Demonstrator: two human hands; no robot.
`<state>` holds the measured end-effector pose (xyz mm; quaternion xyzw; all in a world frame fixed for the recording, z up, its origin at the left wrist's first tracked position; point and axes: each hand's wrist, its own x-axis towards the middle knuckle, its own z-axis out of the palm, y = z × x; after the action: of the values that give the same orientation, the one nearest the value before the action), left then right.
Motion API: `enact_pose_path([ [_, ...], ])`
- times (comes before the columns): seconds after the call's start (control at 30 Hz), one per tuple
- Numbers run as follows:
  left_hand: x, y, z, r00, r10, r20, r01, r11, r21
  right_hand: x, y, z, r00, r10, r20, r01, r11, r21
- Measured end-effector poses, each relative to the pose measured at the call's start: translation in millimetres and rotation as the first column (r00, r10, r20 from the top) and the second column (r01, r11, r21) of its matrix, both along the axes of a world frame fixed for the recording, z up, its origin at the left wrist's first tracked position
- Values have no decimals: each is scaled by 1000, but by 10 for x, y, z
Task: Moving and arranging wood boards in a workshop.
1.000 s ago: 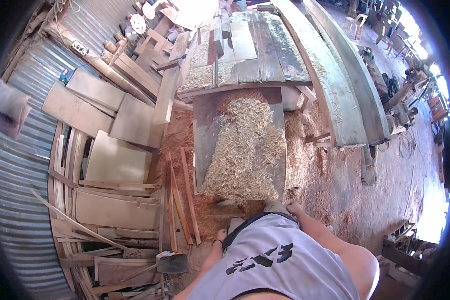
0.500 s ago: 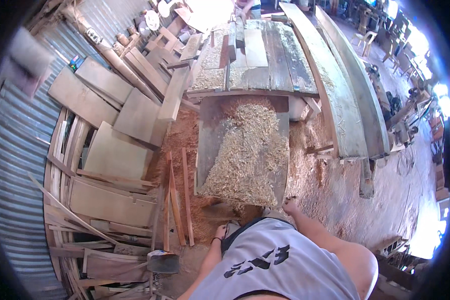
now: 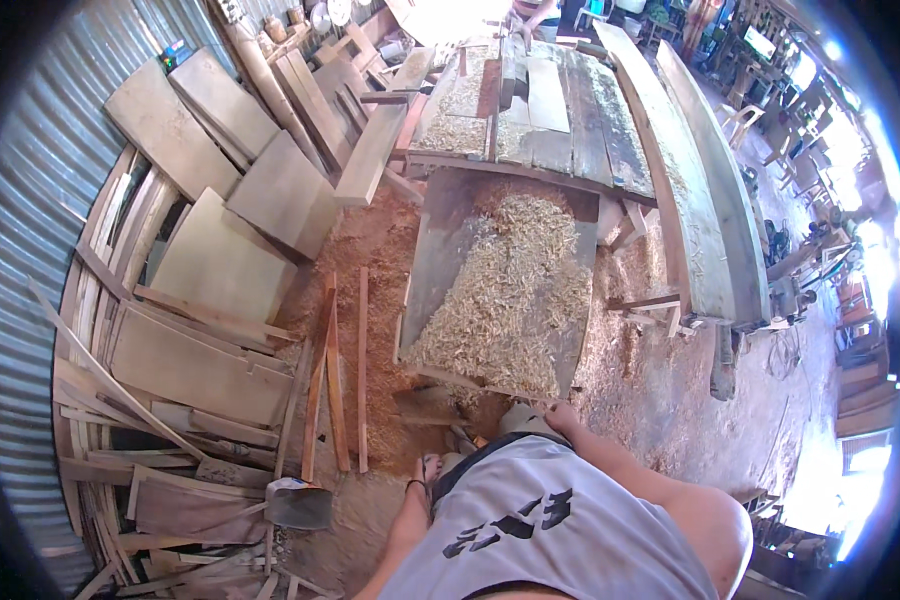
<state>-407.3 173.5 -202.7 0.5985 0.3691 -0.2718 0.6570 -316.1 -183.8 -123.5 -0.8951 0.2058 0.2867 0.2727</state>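
My left hand [image 3: 424, 468] hangs open beside my left hip, with nothing visible in it. My right hand [image 3: 558, 414] is open at my right, by my knee and the near edge of a low board [image 3: 428, 230] heaped with pale wood shavings [image 3: 510, 290]; whether it touches the board I cannot tell. My grey shirt [image 3: 570, 540] hides much of my lower body. Long narrow sticks [image 3: 363, 370] and a dark scoop [image 3: 300, 510] lie on the shaving-strewn floor to my left.
A planked machine table [image 3: 580, 110] stands ahead, with a person [image 3: 533, 18] at its far end. Two long planks [image 3: 708, 230] run along the right. Stacked boards [image 3: 215, 260] lean by a corrugated wall [image 3: 20, 250] at left. Chairs [image 3: 745, 120] and machinery [image 3: 790, 260] stand farther right.
The view has swung, so more of the room at upper right shows and the hanging thing at upper left is out of view. The person at the far end has appeared. My hands stay low.
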Motion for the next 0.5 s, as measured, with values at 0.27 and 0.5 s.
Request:
enact_pose_path([
  [0.27, -267, 445, 45, 998, -55, -17, 48, 959, -281, 128, 199, 181, 994, -55, 93, 57, 998, -24],
  [0.5, -664, 836, -779, 1000, 13, 14, -15, 983, 181, 422, 583, 440, 993, 98, 64, -100, 994, 32],
])
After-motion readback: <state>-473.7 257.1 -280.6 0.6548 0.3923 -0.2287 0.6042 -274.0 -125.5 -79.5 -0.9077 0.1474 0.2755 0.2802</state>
